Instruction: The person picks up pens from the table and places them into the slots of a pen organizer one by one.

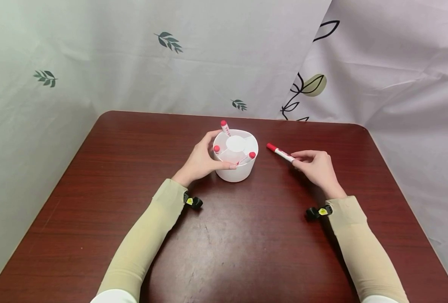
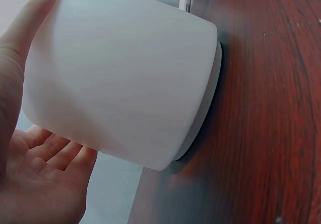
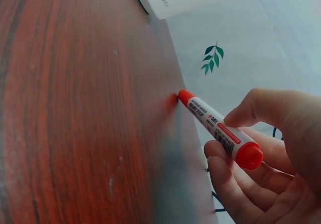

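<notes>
A white round pen holder with inner dividers stands on the table. Three red-capped markers lean in it: one at the back, one at the left and one at the front right. My left hand grips the holder from its left side, thumb along the front rim and fingers round the back, as the left wrist view also shows. To the right of the holder, my right hand pinches a red-and-white marker between thumb and fingers. Its red tip end points toward the far left, low over the table.
The dark reddish wooden table reaches back to a pale curtain with leaf prints. Both forearms wear beige sleeves, with a small black camera on the left wrist and another on the right wrist.
</notes>
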{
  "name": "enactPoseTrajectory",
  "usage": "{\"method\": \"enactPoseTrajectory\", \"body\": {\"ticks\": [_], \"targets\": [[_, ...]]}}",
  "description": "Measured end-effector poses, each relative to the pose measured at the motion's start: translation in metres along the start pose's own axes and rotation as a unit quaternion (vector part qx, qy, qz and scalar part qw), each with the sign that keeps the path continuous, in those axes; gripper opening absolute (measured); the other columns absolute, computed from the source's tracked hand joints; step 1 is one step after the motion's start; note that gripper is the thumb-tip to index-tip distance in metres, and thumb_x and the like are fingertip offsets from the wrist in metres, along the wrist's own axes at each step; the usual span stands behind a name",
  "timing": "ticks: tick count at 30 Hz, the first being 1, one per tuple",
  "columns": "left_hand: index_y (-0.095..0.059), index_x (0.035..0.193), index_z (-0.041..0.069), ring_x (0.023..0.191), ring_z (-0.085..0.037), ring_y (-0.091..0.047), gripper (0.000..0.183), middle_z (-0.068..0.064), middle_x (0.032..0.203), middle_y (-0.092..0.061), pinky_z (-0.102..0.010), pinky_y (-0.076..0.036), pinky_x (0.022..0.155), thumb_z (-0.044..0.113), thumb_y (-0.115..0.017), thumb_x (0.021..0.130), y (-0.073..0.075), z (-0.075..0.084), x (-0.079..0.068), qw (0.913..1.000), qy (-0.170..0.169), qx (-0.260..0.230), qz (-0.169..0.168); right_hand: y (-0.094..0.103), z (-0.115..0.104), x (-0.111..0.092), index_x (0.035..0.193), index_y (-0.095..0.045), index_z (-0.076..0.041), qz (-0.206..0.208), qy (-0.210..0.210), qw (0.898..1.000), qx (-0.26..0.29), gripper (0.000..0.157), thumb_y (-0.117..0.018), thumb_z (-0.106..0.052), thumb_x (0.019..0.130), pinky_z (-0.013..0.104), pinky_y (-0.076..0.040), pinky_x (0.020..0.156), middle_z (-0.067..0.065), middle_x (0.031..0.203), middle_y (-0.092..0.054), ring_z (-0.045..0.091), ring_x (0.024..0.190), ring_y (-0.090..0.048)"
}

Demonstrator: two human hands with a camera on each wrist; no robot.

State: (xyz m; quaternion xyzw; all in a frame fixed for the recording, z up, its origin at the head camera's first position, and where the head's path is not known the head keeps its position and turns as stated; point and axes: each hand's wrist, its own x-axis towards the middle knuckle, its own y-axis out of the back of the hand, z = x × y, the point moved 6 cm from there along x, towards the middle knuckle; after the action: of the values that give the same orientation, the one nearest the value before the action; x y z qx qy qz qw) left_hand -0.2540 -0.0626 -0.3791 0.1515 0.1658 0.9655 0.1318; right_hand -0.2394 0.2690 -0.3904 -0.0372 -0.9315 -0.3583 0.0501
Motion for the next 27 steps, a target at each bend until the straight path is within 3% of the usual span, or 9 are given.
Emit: {"method": "enactPoseTrajectory", "body": {"ticks": [14,20,27], "targets": [[-0.041,0.133,0.028,0.104,-0.006,-0.053,0.094,0.013,0.12,-0.051,-0.033,-0.042,0.091,0.046,-0.089,0.054,0.0,-0.001,0.0,1.0,0.0,0.0,-0.002,0.012,-0.006,-0.002,0.094,-0.076,-0.017,0.066,0.032,0.997,0.008,0.015,-0.073,-0.02,0.08,0.022,-0.038,0.05,0.002,0.081,-0.068,0.014,0.065,-0.05],[-0.041,0.133,0.028,0.105,-0.005,-0.053,0.093,0.013,0.12,-0.051,-0.033,-0.042,0.092,0.043,-0.09,0.055,0.0,-0.001,0.0,1.0,0.002,-0.001,-0.001,0.017,-0.006,-0.002,0.096,-0.075,-0.015,0.075,0.012,0.996,0.04,0.02,-0.073,-0.029,0.081,0.021,-0.038,0.049,0.003,0.083,-0.066,0.015,0.07,-0.048],[-0.041,0.133,0.028,0.105,-0.006,-0.053,0.093,0.013,0.12,-0.051,-0.033,-0.042,0.092,0.044,-0.09,0.055,0.001,-0.001,-0.001,1.0,0.004,-0.004,-0.003,0.026,-0.013,-0.001,0.098,-0.074,-0.012,0.096,0.007,0.99,0.105,0.023,-0.075,-0.026,0.08,0.021,-0.037,0.045,0.007,0.079,-0.066,0.013,0.056,-0.048]]}}
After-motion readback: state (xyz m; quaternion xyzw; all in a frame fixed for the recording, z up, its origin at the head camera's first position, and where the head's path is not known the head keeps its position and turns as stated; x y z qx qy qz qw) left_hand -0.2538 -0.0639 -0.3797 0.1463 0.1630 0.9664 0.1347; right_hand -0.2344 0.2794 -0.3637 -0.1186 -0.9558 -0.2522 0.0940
